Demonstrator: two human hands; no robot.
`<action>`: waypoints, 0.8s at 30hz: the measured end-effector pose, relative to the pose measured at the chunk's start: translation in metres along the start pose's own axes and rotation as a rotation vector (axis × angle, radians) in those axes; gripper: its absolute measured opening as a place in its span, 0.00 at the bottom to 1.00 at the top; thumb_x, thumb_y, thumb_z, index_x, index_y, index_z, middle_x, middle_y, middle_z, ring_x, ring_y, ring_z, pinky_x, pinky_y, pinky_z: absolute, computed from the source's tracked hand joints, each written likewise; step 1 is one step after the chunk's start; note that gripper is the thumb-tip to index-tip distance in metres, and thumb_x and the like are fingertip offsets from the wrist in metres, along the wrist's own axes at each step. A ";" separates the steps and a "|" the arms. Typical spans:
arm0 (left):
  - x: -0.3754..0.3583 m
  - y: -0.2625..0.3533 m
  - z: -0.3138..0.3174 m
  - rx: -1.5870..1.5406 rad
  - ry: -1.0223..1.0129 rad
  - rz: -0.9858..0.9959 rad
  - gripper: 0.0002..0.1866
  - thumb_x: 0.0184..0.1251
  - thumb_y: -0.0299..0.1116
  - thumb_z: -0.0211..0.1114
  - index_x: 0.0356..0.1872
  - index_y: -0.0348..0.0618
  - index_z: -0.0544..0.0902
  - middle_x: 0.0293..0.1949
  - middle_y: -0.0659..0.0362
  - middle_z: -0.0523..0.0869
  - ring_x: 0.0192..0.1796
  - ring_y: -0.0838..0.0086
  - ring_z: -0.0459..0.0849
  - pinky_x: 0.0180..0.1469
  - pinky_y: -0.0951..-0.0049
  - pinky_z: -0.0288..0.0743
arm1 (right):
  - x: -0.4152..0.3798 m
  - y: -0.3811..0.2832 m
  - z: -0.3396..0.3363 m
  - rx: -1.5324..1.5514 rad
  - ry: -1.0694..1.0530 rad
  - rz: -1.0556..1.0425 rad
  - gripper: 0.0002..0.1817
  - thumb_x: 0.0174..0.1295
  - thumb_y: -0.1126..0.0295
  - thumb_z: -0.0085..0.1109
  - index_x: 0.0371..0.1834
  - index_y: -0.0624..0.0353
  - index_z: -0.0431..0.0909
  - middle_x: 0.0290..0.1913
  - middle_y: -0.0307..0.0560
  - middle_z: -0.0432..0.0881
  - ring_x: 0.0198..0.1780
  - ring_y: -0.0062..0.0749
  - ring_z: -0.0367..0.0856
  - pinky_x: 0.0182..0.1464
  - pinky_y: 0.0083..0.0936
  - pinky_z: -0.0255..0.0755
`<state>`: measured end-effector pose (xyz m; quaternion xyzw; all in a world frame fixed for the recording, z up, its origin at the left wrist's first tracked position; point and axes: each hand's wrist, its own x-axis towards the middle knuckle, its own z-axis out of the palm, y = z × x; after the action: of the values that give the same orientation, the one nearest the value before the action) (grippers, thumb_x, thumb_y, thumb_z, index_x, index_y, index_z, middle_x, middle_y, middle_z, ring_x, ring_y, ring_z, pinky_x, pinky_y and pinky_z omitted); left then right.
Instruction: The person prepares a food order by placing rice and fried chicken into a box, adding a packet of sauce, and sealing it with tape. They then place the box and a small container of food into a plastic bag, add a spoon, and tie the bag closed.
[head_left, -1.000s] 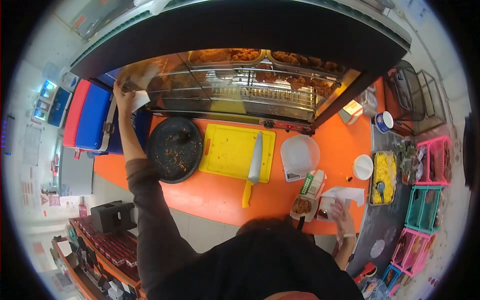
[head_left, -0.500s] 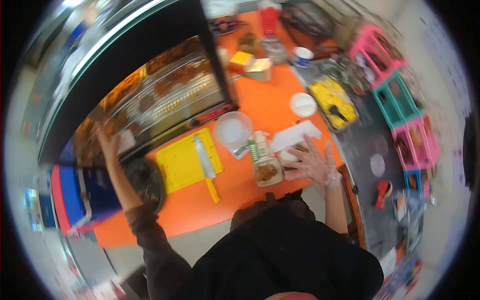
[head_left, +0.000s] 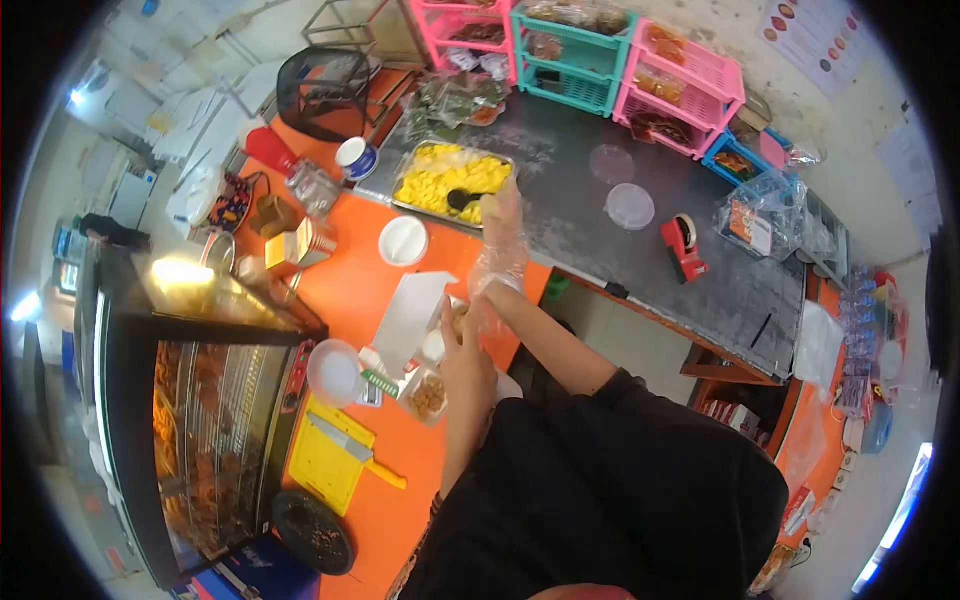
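Note:
My right hand (head_left: 500, 225), in a clear plastic glove, reaches to the near right corner of a metal tray (head_left: 417, 208) of yellow food pieces (head_left: 437, 172). Its fingers close at the handle end of a black spoon (head_left: 461, 199) lying in the food; the grip is partly hidden. My bare left hand (head_left: 466, 355) is over the open white takeaway box (head_left: 408, 312), fingers stretched out and a little apart. Beside that hand is a small container of brown food bits (head_left: 427, 397). A green-and-white carton (head_left: 380, 382) lies next to it.
A knife (head_left: 345, 438) lies on a yellow cutting board (head_left: 325, 470). A glass food cabinet (head_left: 215, 440) stands at left, near a round black tray (head_left: 313, 532). Plastic tubs (head_left: 347, 373), a red tape dispenser (head_left: 684, 250) and stacked baskets (head_left: 570, 55) are around.
My left hand has come out of the food cabinet to the takeaway box. My gloved right hand has moved from above the box to the yellow food tray. The view has turned right.

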<state>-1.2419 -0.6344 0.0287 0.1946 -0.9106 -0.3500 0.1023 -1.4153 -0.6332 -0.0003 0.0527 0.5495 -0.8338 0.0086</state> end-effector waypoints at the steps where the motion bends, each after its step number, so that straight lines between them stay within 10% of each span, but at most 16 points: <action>1: 0.012 0.006 0.021 -0.002 -0.004 0.005 0.33 0.53 0.17 0.57 0.65 0.44 0.69 0.73 0.42 0.55 0.62 0.44 0.73 0.51 0.58 0.77 | 0.015 -0.007 -0.017 0.000 0.006 -0.004 0.37 0.65 0.60 0.54 0.76 0.51 0.51 0.73 0.50 0.60 0.73 0.35 0.59 0.73 0.28 0.47; 5: 0.060 0.015 0.098 0.269 -0.103 0.090 0.30 0.58 0.25 0.61 0.64 0.38 0.66 0.69 0.40 0.61 0.60 0.47 0.74 0.49 0.65 0.76 | 0.036 -0.019 -0.067 -0.054 -0.004 -0.043 0.36 0.65 0.68 0.52 0.76 0.57 0.50 0.71 0.58 0.62 0.70 0.43 0.64 0.68 0.32 0.58; 9: 0.107 0.014 0.159 -0.317 -0.237 -0.019 0.31 0.59 0.23 0.57 0.66 0.43 0.64 0.68 0.35 0.60 0.49 0.40 0.79 0.44 0.54 0.78 | 0.042 -0.025 -0.109 -0.589 -0.305 -0.459 0.36 0.66 0.74 0.51 0.75 0.61 0.48 0.68 0.67 0.63 0.67 0.62 0.63 0.66 0.36 0.60; 11: 0.115 0.018 0.173 -0.527 -0.349 -0.159 0.31 0.59 0.24 0.57 0.67 0.43 0.63 0.68 0.35 0.60 0.49 0.40 0.79 0.44 0.54 0.78 | 0.046 0.010 -0.157 -0.566 -0.512 -0.419 0.37 0.65 0.73 0.54 0.75 0.62 0.49 0.72 0.64 0.57 0.72 0.49 0.60 0.66 0.32 0.59; 18: 0.140 0.039 0.212 -0.717 -0.389 -0.479 0.33 0.59 0.25 0.58 0.68 0.44 0.62 0.67 0.35 0.61 0.49 0.41 0.79 0.45 0.54 0.78 | 0.091 -0.049 -0.204 -0.406 -0.827 -0.035 0.34 0.65 0.75 0.49 0.74 0.61 0.51 0.75 0.61 0.50 0.77 0.58 0.44 0.73 0.45 0.45; 21: 0.157 0.068 0.220 -0.053 -0.237 -0.142 0.41 0.52 0.24 0.67 0.70 0.50 0.61 0.64 0.40 0.65 0.51 0.47 0.80 0.46 0.57 0.79 | 0.199 0.005 -0.190 -1.059 -0.960 -0.501 0.36 0.63 0.67 0.51 0.76 0.56 0.51 0.77 0.59 0.45 0.78 0.55 0.40 0.72 0.59 0.33; 24: 0.167 0.064 0.222 -0.075 -0.230 -0.253 0.44 0.44 0.21 0.73 0.67 0.56 0.66 0.65 0.40 0.62 0.56 0.43 0.76 0.53 0.56 0.76 | 0.335 0.029 -0.162 -1.252 -0.919 -0.784 0.27 0.59 0.59 0.58 0.63 0.51 0.71 0.72 0.57 0.59 0.75 0.56 0.50 0.70 0.62 0.41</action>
<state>-1.4828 -0.5295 -0.0824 0.2623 -0.8708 -0.4139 -0.0401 -1.7336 -0.4811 -0.1227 -0.4966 0.8277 -0.2596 -0.0310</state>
